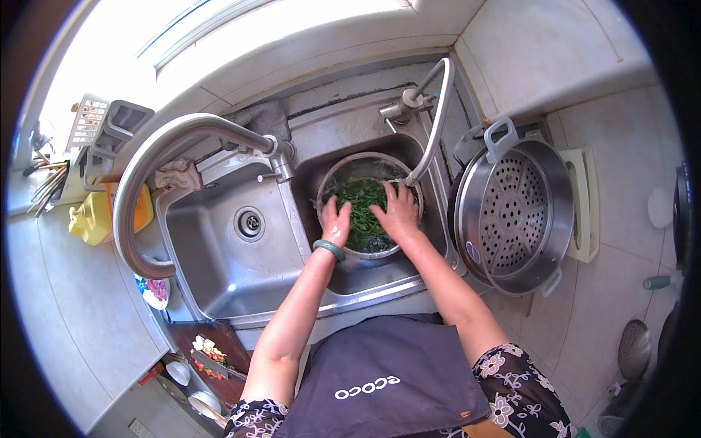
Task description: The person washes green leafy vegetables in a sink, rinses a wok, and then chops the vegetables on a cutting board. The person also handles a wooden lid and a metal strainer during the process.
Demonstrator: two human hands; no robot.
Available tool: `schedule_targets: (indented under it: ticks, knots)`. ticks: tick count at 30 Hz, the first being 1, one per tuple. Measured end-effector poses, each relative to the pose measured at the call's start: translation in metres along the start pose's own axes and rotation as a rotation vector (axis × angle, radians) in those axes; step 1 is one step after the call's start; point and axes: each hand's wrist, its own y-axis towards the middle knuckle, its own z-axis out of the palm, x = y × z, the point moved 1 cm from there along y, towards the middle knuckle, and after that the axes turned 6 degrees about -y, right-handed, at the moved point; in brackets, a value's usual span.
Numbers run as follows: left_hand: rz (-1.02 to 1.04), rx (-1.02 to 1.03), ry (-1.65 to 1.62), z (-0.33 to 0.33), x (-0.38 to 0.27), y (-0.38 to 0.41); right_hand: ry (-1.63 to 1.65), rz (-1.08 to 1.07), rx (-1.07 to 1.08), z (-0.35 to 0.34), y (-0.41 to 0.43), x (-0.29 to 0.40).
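A round metal basin stands in the right bowl of the stainless steel double sink. Chopped green vegetables, long and thin like bean pieces or stems, lie in water inside it. My left hand, with a green bangle at the wrist, reaches in at the basin's left side, fingers spread. On the right, my right hand is over the greens with its fingers apart, close to the spout end of the slim faucet. Both hands touch the greens or water; neither visibly grips anything.
A larger faucet arches over the left sink bowl. Right of the sink leans a steamer pot with a perforated bottom. At lower left, a knife and chopped red and white pieces rest on a cutting board. Yellow bottles stand left.
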Motion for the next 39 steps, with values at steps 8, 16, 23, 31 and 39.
schedule_targets:
  ticks: [8,16,23,31,39]
  knots:
    - [-0.856,0.152,-1.024,0.019,-0.027,0.007,0.575,0.007,0.240,0.062,0.032,0.013]
    - [-0.428,0.514,-1.351,0.010,0.001,0.008,0.500,-0.398,0.067,-0.071,-0.035,0.078]
    - [-0.421,0.284,-1.068,0.001,-0.056,-0.007,0.257,-0.040,-0.116,-0.025,0.025,0.021]
    - [0.102,-0.196,0.127,-0.008,-0.039,-0.002,0.034,-0.035,-0.113,0.014,0.011,-0.022]
    - [-0.070,0.048,0.482,0.023,-0.016,0.032,0.210,0.108,0.324,0.052,0.049,-0.007]
